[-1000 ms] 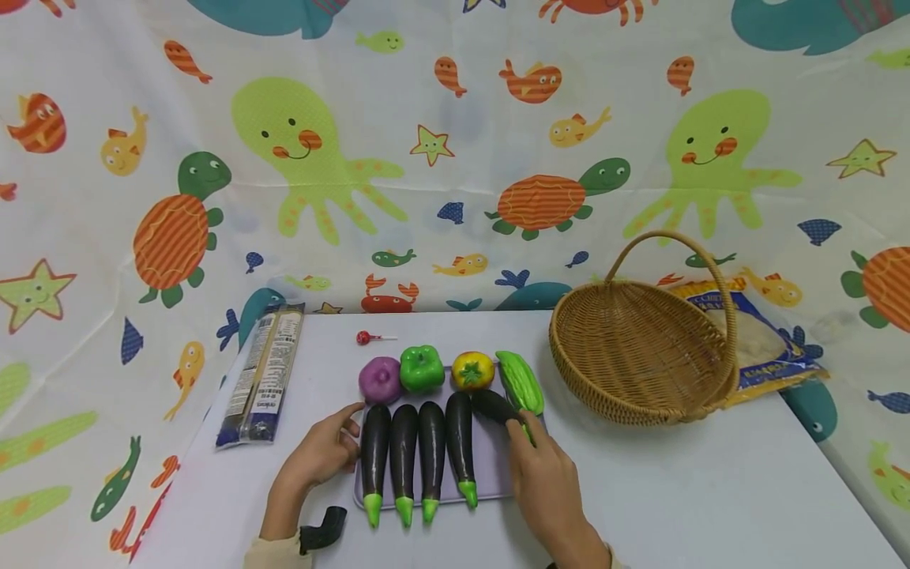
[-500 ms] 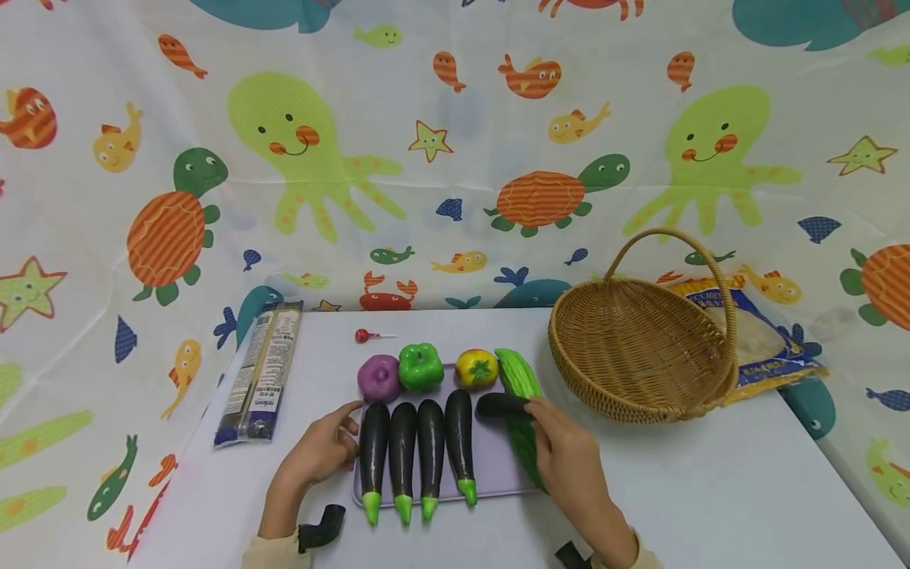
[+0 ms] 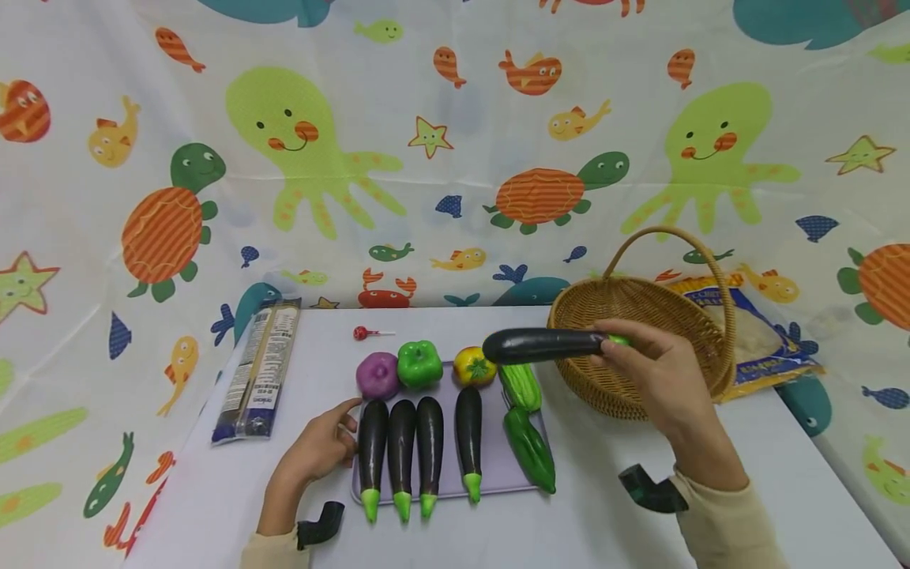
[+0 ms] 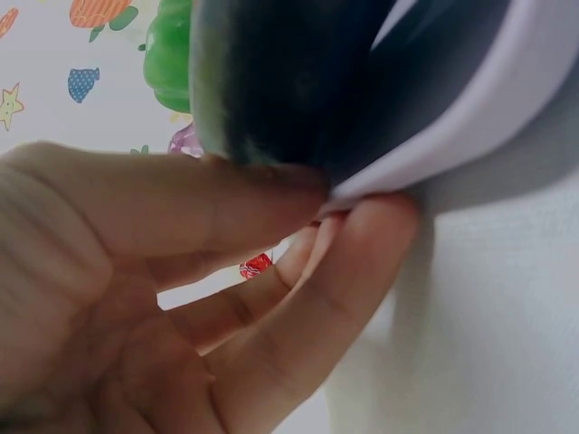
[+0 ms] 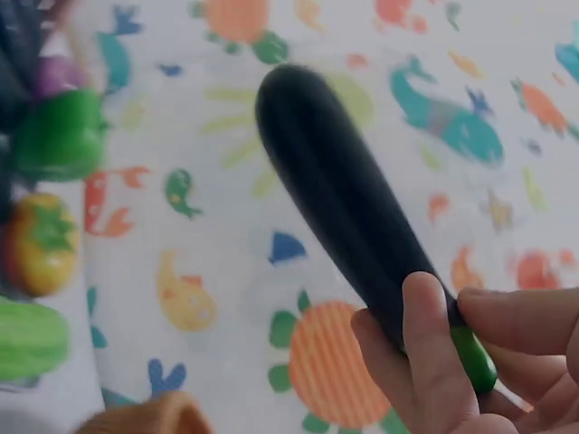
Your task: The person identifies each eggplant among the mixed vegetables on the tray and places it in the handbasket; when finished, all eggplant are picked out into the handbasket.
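Observation:
In the head view my right hand pinches an eggplant near its green stem end and holds it level, overlapping the basket's left side. The right wrist view shows thumb and fingers round the stem end of this dark eggplant. My left hand pinches the left rim of the lilac tray; in the left wrist view the tray's rim lies between thumb and fingers. Several eggplants lie side by side on the tray, stems toward me. A dark green pepper lies at the tray's right.
A wicker basket with an arched handle stands right, before a blue-yellow bag. Behind the eggplants are a purple onion, green bell pepper, yellow fruit and ridged green gourd. A lollipop and noodle packet lie farther back.
My right hand has lifted the rightmost eggplant off the tray and carried it up and right toward the basket. The eggplant beside it has shifted slightly right. The left hand stays in place.

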Demonstrator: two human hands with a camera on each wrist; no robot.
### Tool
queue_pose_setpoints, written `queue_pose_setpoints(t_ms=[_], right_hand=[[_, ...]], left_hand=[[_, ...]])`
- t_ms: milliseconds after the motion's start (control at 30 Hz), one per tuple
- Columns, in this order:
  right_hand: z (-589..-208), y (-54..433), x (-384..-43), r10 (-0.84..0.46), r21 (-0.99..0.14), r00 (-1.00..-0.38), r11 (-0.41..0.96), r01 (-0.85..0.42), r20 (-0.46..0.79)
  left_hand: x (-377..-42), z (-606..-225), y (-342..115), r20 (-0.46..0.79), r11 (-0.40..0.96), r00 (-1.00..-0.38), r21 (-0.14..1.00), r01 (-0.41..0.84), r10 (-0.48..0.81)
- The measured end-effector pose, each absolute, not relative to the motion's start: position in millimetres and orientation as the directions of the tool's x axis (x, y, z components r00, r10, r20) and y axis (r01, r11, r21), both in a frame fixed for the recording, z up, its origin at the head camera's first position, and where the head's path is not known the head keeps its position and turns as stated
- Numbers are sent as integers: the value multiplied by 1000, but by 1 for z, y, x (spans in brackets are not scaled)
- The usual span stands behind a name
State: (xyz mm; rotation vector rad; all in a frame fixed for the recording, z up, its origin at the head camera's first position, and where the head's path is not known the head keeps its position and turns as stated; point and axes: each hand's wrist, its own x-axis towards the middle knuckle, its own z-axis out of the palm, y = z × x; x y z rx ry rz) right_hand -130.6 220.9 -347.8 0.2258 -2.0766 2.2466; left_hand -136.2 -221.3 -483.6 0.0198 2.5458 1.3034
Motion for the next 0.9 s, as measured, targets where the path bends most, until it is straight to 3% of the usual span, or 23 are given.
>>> queue_pose_setpoints(t_ms=[133, 500, 633, 900], right_hand=[[-339, 236, -167, -46, -951, -997, -306, -40, 57], [-336, 257, -224, 43, -803, -984, -585, 118, -175], [-338, 269, -235, 111, -767, -971, -635, 93, -210], [-342, 285, -246, 299, -809, -907, -583, 73, -297]], left_hand=[[-135, -484, -223, -241, 588, -960, 801, -114, 143], [-136, -486, -224, -220, 574, -961, 815, -86, 169], [-137, -485, -224, -224, 571, -960, 816, -89, 170], [-138, -484, -222, -245, 557, -956, 822, -118, 159]])
